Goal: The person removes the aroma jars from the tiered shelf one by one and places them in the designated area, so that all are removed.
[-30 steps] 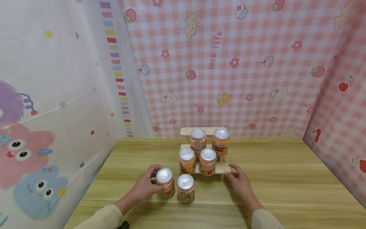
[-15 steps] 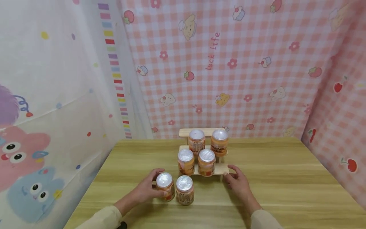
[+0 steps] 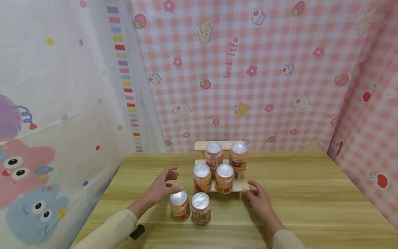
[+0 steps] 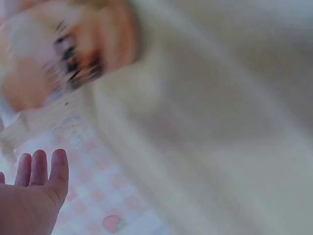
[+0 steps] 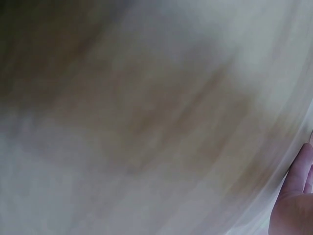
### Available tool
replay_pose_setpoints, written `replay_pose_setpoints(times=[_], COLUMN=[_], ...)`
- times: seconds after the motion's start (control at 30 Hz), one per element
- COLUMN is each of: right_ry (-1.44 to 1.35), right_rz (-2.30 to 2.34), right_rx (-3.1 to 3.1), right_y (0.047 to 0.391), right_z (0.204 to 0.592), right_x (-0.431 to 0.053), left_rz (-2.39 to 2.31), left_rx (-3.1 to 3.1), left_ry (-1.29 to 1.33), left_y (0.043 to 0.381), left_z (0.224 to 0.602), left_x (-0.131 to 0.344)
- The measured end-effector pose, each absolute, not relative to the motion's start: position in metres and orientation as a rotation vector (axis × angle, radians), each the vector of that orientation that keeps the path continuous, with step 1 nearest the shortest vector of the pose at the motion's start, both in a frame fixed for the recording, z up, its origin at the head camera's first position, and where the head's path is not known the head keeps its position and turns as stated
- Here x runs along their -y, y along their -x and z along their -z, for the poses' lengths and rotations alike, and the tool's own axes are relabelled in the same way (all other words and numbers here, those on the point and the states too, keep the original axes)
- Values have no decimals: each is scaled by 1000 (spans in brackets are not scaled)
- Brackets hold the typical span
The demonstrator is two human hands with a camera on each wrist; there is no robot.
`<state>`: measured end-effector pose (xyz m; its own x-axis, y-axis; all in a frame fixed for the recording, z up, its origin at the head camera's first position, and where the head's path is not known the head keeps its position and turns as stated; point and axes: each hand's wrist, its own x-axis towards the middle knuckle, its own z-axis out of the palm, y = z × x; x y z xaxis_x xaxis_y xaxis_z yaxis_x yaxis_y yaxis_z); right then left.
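Orange cans (image 3: 180, 210) with silver lids, six of them, all stand upright. With the wooden rack (image 3: 240, 186) as the clock's centre in the head view, one can is on the wood-grained table (image 3: 311, 204) at eight o'clock and another just beside it at seven. The other four are on the rack – a pair on its lowest step and a pair on the step behind, toward twelve.

The left hand (image 3: 160, 186) hangs at about half past ten from the eight-o'clock can, its fingers loosely bent and apart from the thumb, which lies over the far edge of that can's lid; whether it touches the lid I cannot tell. The left wrist view has a blurred can at eleven o'clock and the fingers side by side at eight.

At four o'clock, the right hand (image 3: 258, 202) pinches the end of the lowest step between thumb and bent fingers – judged from the head view, since the right wrist view is badly blurred.

A pink checked cloth (image 3: 273, 86) hangs at twelve, and a white cloth (image 3: 77, 86) printed with cartoon figures at ten.
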<state>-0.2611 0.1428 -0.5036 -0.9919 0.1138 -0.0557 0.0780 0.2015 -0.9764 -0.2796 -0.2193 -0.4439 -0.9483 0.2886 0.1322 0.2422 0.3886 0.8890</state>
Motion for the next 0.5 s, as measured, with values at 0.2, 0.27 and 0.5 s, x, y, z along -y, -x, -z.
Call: replay_pose_setpoints(times=[0.2, 0.27, 0.5], right_ry=[205, 205, 186], right_rz=[-1966, -1973, -1966], right_rx=[2411, 2403, 2401], right_y=[262, 262, 264], right_z=[502, 502, 505], right_x=[-145, -146, -145], left_rz=[-1654, -1651, -1594], left_rx=[-2603, -2610, -2636], left_ry=[-536, -560, -612], left_y=[312, 323, 348], left_z=[407, 395, 374], left_x=[193, 180, 142])
